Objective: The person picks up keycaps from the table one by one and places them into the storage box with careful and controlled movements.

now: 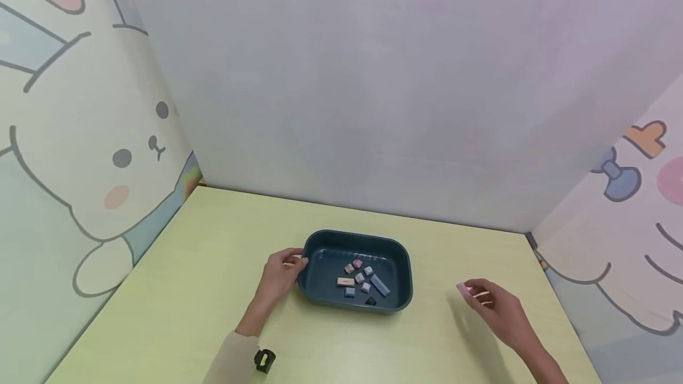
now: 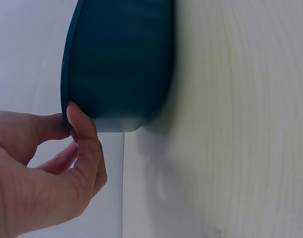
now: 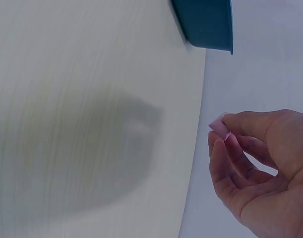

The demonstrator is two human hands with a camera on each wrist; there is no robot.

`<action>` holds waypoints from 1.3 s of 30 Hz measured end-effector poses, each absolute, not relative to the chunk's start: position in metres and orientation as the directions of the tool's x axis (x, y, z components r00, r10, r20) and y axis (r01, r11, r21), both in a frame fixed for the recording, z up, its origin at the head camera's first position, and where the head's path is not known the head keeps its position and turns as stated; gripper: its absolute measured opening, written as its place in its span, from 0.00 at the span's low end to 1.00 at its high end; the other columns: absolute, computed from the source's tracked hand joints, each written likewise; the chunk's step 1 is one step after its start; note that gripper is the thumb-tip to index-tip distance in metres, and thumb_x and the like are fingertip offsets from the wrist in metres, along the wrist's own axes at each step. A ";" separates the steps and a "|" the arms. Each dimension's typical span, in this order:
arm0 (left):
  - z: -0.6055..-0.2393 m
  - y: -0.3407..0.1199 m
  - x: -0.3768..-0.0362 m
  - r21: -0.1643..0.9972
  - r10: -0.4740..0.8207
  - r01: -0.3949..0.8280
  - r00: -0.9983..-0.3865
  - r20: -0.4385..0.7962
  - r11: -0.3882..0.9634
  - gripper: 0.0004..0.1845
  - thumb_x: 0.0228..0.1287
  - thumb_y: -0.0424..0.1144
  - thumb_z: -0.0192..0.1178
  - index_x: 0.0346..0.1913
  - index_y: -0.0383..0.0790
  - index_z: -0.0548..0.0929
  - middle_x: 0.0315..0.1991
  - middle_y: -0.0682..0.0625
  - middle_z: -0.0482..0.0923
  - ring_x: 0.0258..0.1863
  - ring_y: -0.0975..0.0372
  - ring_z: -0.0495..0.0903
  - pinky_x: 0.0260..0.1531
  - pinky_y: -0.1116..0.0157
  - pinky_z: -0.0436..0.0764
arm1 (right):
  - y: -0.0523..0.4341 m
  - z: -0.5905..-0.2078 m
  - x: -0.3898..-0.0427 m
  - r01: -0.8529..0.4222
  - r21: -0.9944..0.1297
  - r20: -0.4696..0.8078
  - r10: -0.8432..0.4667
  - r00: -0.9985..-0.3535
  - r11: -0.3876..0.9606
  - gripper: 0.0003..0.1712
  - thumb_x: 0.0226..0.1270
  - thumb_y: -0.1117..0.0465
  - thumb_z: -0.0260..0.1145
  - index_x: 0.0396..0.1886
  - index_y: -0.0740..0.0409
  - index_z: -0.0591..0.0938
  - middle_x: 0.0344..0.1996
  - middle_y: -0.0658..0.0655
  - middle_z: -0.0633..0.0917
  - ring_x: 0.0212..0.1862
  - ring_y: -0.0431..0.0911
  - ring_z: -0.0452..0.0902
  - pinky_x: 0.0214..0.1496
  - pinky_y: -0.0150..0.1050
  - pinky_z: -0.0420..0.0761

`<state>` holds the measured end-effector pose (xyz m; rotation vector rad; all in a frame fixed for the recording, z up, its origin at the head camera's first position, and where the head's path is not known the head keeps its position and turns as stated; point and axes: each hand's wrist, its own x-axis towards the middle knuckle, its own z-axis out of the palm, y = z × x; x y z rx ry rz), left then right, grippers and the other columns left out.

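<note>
Walls of pale sheeting close in the light wooden table (image 1: 203,289) on three sides: a cartoon rabbit (image 1: 101,153) is printed on the left panel and pastel shapes on the right one. Near the middle of the table sits a dark teal tray (image 1: 397,256), a rounded rectangle whose long axis runs left to right across the head view. Inside it lie several small blocks (keycaps, by the look of them): a beige bar (image 1: 345,281), a blue bar (image 1: 380,284) lying slantwise, a pink-purple piece (image 1: 357,264), a black piece (image 1: 370,300) and a few grey and blue ones packed close together. Nothing stands between the tray and either hand.

The left hand (image 1: 280,274) grips the tray's left end, thumb over the rim and the other fingers curled against the outer wall; the left wrist view shows the thumb (image 2: 84,134) pressed on the rim edge. A cream sleeve (image 1: 232,360) covers that forearm, with a small black clip (image 1: 264,360) beside it.

The right hand (image 1: 496,307) hovers above the table to the right of the tray, well apart from it. Its thumb and forefinger are narrowed into a pinch on a small pink keycap (image 1: 462,289), seen closer in the right wrist view (image 3: 220,128), where it juts out from the fingertips towards the tray's corner. Its long axis is too small to tell.
</note>
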<state>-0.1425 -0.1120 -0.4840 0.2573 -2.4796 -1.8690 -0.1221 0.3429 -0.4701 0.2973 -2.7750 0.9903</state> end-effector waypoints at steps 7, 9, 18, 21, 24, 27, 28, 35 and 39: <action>-0.481 -0.112 -0.141 0.958 -0.145 -0.111 -0.987 -0.074 0.264 0.15 0.71 0.31 0.64 0.57 0.28 0.83 0.37 0.42 0.82 0.28 0.55 0.82 0.24 0.66 0.80 | 0.334 -0.464 -0.129 -0.239 -0.605 0.216 -0.132 -0.967 0.760 0.11 0.69 0.61 0.73 0.49 0.58 0.87 0.37 0.49 0.87 0.36 0.34 0.84 0.39 0.32 0.84; -0.480 -0.111 -0.140 0.959 -0.144 -0.112 -0.987 -0.076 0.262 0.15 0.72 0.31 0.64 0.57 0.27 0.83 0.37 0.41 0.82 0.28 0.55 0.82 0.24 0.65 0.81 | 0.331 -0.461 -0.131 -0.246 -0.607 0.217 -0.139 -0.966 0.756 0.12 0.69 0.61 0.73 0.49 0.58 0.87 0.37 0.49 0.87 0.36 0.35 0.85 0.39 0.32 0.84; -0.480 -0.112 -0.140 0.958 -0.147 -0.103 -0.987 -0.064 0.269 0.15 0.72 0.32 0.64 0.57 0.28 0.83 0.37 0.42 0.82 0.29 0.55 0.82 0.26 0.62 0.83 | 0.320 -0.454 -0.138 -0.278 -0.604 0.233 -0.168 -0.958 0.747 0.11 0.69 0.64 0.72 0.49 0.60 0.86 0.36 0.50 0.87 0.37 0.37 0.85 0.39 0.33 0.85; -0.481 -0.112 -0.140 0.957 -0.145 -0.100 -0.987 -0.062 0.271 0.15 0.71 0.32 0.64 0.57 0.28 0.84 0.37 0.42 0.82 0.29 0.55 0.82 0.26 0.63 0.83 | 0.317 -0.452 -0.140 -0.281 -0.606 0.235 -0.171 -0.957 0.744 0.11 0.69 0.63 0.72 0.49 0.60 0.86 0.36 0.50 0.87 0.38 0.38 0.85 0.40 0.34 0.85; -0.482 -0.112 -0.140 0.959 -0.141 -0.097 -0.988 -0.061 0.265 0.15 0.71 0.32 0.64 0.56 0.28 0.84 0.37 0.42 0.82 0.29 0.55 0.82 0.26 0.63 0.83 | 0.315 -0.452 -0.143 -0.281 -0.606 0.232 -0.173 -0.957 0.744 0.11 0.70 0.62 0.71 0.50 0.60 0.86 0.37 0.50 0.87 0.38 0.38 0.85 0.41 0.33 0.85; -0.481 -0.113 -0.140 0.961 -0.139 -0.098 -0.988 -0.063 0.260 0.15 0.71 0.31 0.64 0.56 0.28 0.84 0.37 0.42 0.82 0.29 0.54 0.83 0.26 0.61 0.84 | 0.312 -0.452 -0.144 -0.289 -0.609 0.235 -0.180 -0.955 0.738 0.12 0.70 0.63 0.72 0.50 0.60 0.85 0.37 0.50 0.87 0.38 0.39 0.85 0.41 0.33 0.85; -0.481 -0.113 -0.140 0.961 -0.139 -0.099 -0.988 -0.064 0.258 0.15 0.71 0.32 0.64 0.56 0.29 0.84 0.37 0.42 0.82 0.29 0.55 0.83 0.27 0.61 0.84 | 0.311 -0.452 -0.145 -0.292 -0.610 0.236 -0.183 -0.954 0.737 0.12 0.69 0.63 0.72 0.50 0.61 0.85 0.37 0.51 0.87 0.38 0.39 0.85 0.41 0.33 0.85; -0.481 -0.113 -0.140 0.960 -0.135 -0.094 -0.989 -0.059 0.264 0.15 0.71 0.32 0.64 0.56 0.28 0.84 0.37 0.42 0.82 0.29 0.54 0.83 0.26 0.62 0.83 | 0.302 -0.448 -0.151 -0.278 -0.615 0.209 -0.188 -0.960 0.738 0.14 0.70 0.62 0.72 0.52 0.60 0.85 0.39 0.51 0.87 0.39 0.41 0.85 0.42 0.32 0.84; -0.481 -0.113 -0.140 0.959 -0.136 -0.097 -0.989 -0.062 0.266 0.15 0.71 0.32 0.64 0.56 0.28 0.84 0.37 0.42 0.83 0.30 0.53 0.83 0.26 0.62 0.82 | 0.296 -0.444 -0.153 -0.306 -0.624 0.229 -0.206 -0.951 0.719 0.14 0.69 0.64 0.72 0.52 0.62 0.85 0.38 0.52 0.87 0.39 0.42 0.85 0.42 0.33 0.85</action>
